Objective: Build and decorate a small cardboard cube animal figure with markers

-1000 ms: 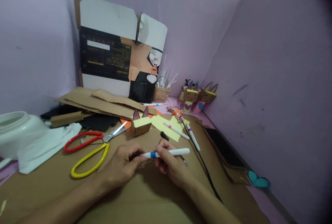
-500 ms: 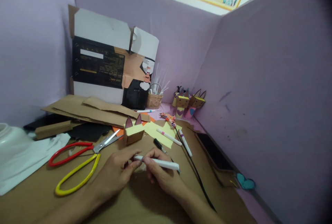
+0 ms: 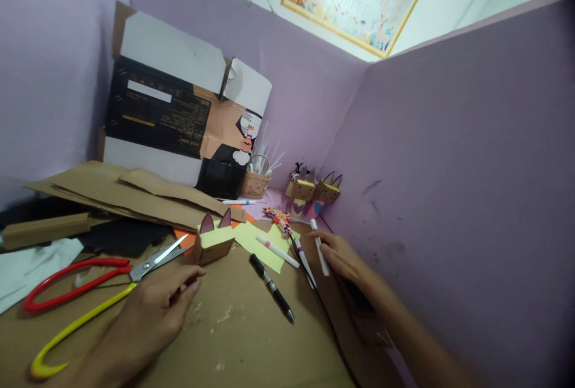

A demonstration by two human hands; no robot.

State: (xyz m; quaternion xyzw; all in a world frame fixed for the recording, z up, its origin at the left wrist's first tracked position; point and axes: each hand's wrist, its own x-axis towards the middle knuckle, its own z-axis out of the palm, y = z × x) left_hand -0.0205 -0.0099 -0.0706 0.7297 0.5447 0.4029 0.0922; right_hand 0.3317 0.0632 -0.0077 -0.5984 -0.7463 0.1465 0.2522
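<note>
Beside the purple wall (image 3: 449, 166), right hand (image 3: 344, 259) extends, fingertips on white marker (image 3: 320, 253), grip unclear; left hand (image 3: 150, 313) rests curled, contents hidden

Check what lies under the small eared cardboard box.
The eared box sits on the brown cardboard sheet, with orange paper poking out at its left and yellow paper at its right. How far either runs beneath is covered by the box.
</note>
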